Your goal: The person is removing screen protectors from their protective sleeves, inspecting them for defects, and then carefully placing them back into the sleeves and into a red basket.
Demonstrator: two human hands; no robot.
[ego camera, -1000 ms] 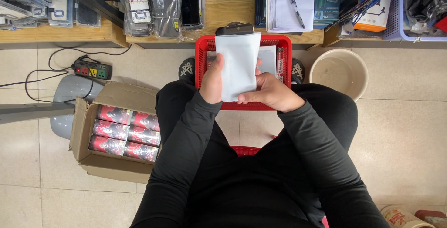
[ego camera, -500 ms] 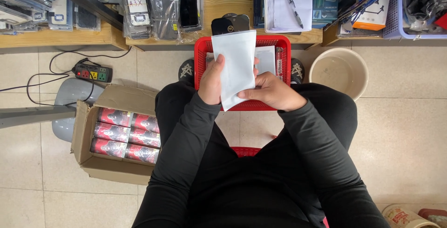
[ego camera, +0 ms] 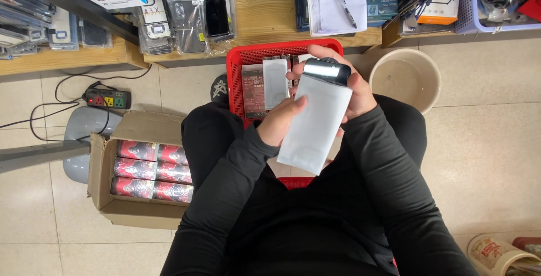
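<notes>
I hold a white flat pouch (ego camera: 315,127) tilted in front of me, with a dark shiny flat item (ego camera: 327,71) poking out of its top end. My left hand (ego camera: 284,121) grips the pouch's left edge. My right hand (ego camera: 352,87) wraps behind the top end and holds the pouch together with the dark item. Both arms wear black sleeves. Beneath the hands, between my knees, stands a red plastic basket (ego camera: 236,67) with several packaged items inside.
An open cardboard box (ego camera: 112,205) of red packs sits on the floor at my left. A beige bucket (ego camera: 403,76) stands to the right of the basket. Wooden shelves (ego camera: 265,22) with packaged goods run along the top. A power strip (ego camera: 107,99) lies at left.
The pouch has tilted to the right and come down closer to my lap. The dark item now shows further out of its top. My right hand has moved up around that end.
</notes>
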